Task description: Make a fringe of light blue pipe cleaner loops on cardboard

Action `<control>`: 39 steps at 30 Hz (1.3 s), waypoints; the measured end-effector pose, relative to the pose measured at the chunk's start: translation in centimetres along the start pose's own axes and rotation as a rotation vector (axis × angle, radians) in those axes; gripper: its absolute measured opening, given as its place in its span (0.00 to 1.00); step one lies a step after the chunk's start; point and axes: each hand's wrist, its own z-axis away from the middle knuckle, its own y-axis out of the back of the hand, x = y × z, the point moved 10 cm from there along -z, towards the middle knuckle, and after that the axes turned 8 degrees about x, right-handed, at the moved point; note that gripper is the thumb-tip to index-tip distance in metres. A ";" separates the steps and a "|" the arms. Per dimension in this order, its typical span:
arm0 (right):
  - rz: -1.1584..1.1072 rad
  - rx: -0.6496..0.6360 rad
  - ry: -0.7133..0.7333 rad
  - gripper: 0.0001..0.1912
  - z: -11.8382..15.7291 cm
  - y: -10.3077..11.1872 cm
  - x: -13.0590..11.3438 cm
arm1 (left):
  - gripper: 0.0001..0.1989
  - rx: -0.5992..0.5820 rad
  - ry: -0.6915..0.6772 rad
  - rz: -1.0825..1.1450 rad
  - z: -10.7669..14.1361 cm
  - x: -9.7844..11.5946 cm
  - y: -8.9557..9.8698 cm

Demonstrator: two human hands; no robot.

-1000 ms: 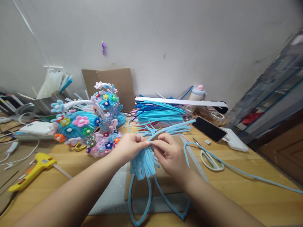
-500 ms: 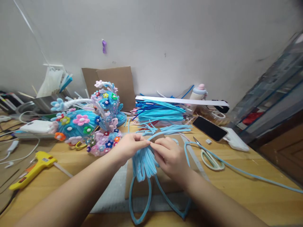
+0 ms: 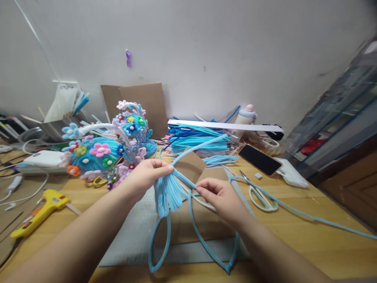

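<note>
My left hand [image 3: 156, 169] pinches the gathered top of a bundle of light blue pipe cleaners [image 3: 168, 194], whose folded ends fan out downward. From that top, one stem [image 3: 200, 148] sticks out to the upper right. My right hand [image 3: 216, 193] is closed with thumb and finger on another blue pipe cleaner [image 3: 185, 180] that stretches from the bundle. Two bent blue loops [image 3: 150, 251] hang or lie below, over the brown cardboard [image 3: 173, 232] and a grey mat [image 3: 123, 243].
Scissors [image 3: 262, 198] and a phone [image 3: 260, 160] lie at right. A yellow glue gun [image 3: 41, 210] rests at left, near flower-covered blue craft pieces [image 3: 97, 151]. Behind stands a pile of blue pipe cleaners [image 3: 194, 139]. A long blue strand [image 3: 309, 216] crosses the table's right side.
My hands have moved apart: the left shifted left with the bundle, the right moved right and down, drawing a pipe cleaner out straight. The upper stem now shows clearly.
</note>
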 end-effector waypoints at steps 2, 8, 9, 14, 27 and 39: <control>-0.048 -0.026 -0.043 0.12 -0.1 -0.2 0.1 | 0.13 -0.032 0.008 -0.011 0.3 0.1 -0.1; -0.147 -0.083 -0.166 0.15 0.3 -0.8 0.8 | 0.11 -0.030 0.014 0.010 0.8 0.4 0.4; -0.159 -0.092 -0.182 0.16 0.3 -1.0 1.0 | 0.11 -0.030 0.012 0.023 0.9 0.4 0.4; -0.189 -0.144 -0.265 0.18 0.7 -1.8 2.1 | 0.11 -0.060 0.032 0.090 0.9 0.2 0.3; 0.023 -1.136 -0.019 0.15 5.2 -8.7 -0.2 | 0.07 -0.586 0.035 -0.221 4.4 -0.6 -4.6; 0.212 -1.260 -0.456 0.10 3.2 -9.6 2.0 | 0.11 -0.706 -0.043 -0.480 5.8 -2.9 -7.2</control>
